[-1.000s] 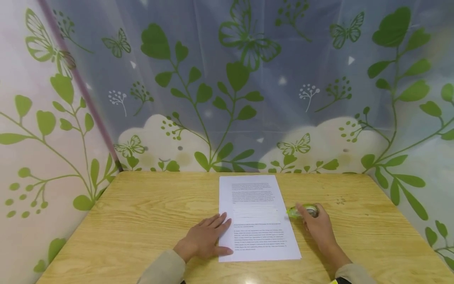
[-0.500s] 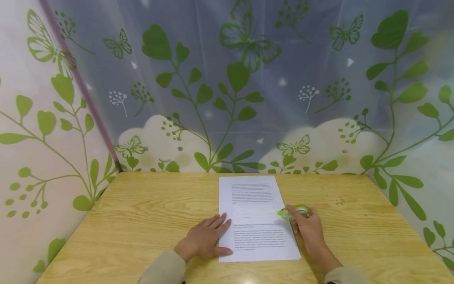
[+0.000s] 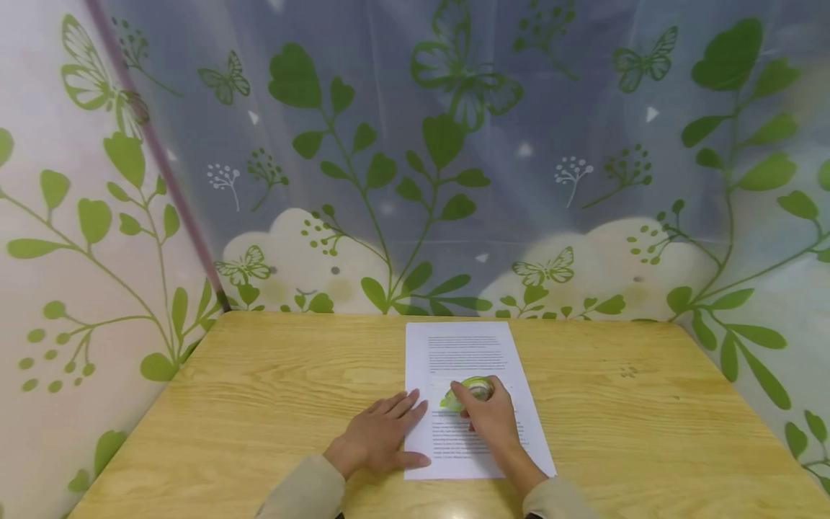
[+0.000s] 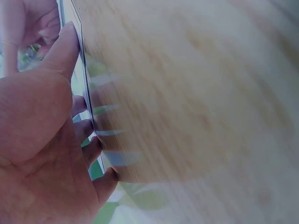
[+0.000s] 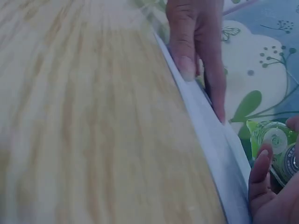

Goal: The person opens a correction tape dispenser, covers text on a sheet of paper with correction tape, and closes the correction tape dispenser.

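Observation:
A printed sheet of paper (image 3: pixel 460 346) lies on the wooden table, with a band of white between its text blocks. My left hand (image 3: pixel 382 436) presses on the paper's left edge, fingers spread and straight. In my right hand (image 3: pixel 496 418) I hold a green, see-through correction tape dispenser (image 3: pixel 468 393), pinched between thumb and fingers. Its tip points left, over the middle of the sheet near the start of a text line; whether it touches the paper cannot be told. In the right wrist view, the reels inside the correction tape (image 5: pixel 275 140) show.
The wooden table (image 3: pixel 292 367) reaches to a fabric backdrop (image 3: pixel 363 166) printed with green leaves, butterflies and clouds. Small marks (image 3: pixel 627 372) show on the tabletop to the right of the paper.
My right hand has carried the correction tape left, from beside the paper's right edge to above its middle. The left hand stays in place on the paper. The head view has shifted slightly.

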### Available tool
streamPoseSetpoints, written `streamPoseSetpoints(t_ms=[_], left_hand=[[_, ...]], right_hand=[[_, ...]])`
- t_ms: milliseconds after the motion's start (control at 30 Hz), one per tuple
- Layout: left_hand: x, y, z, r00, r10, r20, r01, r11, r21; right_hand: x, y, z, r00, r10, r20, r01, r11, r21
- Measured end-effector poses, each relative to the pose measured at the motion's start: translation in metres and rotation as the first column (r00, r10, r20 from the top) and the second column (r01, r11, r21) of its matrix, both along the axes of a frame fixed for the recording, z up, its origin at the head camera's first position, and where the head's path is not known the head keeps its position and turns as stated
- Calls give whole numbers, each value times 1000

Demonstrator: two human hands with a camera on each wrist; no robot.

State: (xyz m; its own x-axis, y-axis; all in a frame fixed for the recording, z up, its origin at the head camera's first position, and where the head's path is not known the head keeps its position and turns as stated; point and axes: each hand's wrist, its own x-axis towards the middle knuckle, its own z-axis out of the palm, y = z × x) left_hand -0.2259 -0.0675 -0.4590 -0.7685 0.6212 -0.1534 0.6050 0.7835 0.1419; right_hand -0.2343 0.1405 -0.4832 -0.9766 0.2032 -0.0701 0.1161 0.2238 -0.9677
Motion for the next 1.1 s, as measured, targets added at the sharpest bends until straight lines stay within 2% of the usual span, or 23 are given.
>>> streamPoseSetpoints(t_ms=[200, 333, 567, 733, 900, 1100], left_hand=[[-1, 1, -1, 1000, -9, -14, 9, 1000, -6], [-2, 2, 0, 1000, -7, -19, 6, 1000, -19], [0, 1, 1, 1000, -3, 8, 4, 1000, -13], [0, -1, 2, 1000, -18, -13, 18, 1000, -3], [0, -1, 1, 999, -31, -19, 31, 999, 13], [1, 0, 0, 1000, -20, -22, 21, 1000, 6]], right_hand=[[-1, -10, -3, 999, -8, -52, 15, 990, 139], [-1, -14, -3, 996, 3, -85, 12, 983, 182], [-2, -19, -6, 999, 11, -52, -4, 991, 133], [-2, -20, -7, 998, 18, -62, -9, 990, 139], [-2, -20, -8, 997, 26, -72, -13, 983, 181], [0, -19, -8, 989, 63, -136, -24, 962, 274]])
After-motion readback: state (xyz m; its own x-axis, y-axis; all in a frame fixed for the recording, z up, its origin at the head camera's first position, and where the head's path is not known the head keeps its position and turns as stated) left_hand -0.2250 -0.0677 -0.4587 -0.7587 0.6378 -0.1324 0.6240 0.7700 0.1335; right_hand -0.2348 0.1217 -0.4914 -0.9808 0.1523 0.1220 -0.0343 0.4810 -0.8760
